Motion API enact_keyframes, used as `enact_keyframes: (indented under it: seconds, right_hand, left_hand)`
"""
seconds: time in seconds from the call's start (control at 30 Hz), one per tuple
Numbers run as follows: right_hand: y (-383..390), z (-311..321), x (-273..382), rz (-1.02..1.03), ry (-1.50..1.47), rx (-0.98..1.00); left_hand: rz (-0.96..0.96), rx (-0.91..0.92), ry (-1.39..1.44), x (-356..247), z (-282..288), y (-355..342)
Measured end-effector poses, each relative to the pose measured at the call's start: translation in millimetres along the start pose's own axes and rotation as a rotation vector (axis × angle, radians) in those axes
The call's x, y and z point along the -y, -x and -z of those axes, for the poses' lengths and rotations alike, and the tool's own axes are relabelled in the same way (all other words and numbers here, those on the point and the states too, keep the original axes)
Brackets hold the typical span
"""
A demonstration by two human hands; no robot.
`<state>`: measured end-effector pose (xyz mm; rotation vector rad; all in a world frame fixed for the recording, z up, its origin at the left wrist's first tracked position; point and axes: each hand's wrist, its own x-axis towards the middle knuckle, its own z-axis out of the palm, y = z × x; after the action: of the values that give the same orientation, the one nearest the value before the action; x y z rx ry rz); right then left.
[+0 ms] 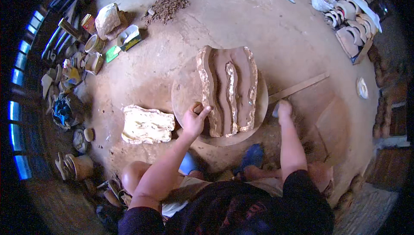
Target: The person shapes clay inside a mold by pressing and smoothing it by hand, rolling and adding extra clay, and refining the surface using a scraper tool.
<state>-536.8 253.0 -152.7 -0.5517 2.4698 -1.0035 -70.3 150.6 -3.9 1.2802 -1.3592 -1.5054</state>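
A plaster mould (201,71) lined with brown clay lies on a round board (185,84) in front of me. Two long wavy channels run along it, split by a rough pale ridge (233,84). My left hand (195,119) is closed at the mould's left edge, its thumb lying on the rim and its fingers curled. To the right of the board, my right hand (283,109) is held low, away from the mould. Its fingers are closed around a small greyish thing (275,112) that I cannot make out.
A second, pale plaster piece (148,125) lies left of the board. A wooden strip (299,87) extends right from the board. Tubs, a large pale block (108,20) and tools line the left side. Crumbled clay (166,8) lies ahead; curved pieces (355,28) are stacked far right.
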Motion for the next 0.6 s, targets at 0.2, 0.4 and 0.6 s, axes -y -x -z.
enact_keyframes:
  seconds: [0.2, 0.4, 0.6]
  right_hand:
    - [59, -12, 239, 0.153, -0.505, 0.361]
    - [139, -54, 330, 0.718, 0.074, 0.384]
    - [128, -82, 327, 1.075, 0.249, 0.302]
  left_hand:
    - [-0.003, -0.082, -0.087, 10, 27, 10]
    - [0.009, -0.034, -0.201, 7, 31, 6]
    - [-0.003, -0.006, -0.192, 5, 25, 2]
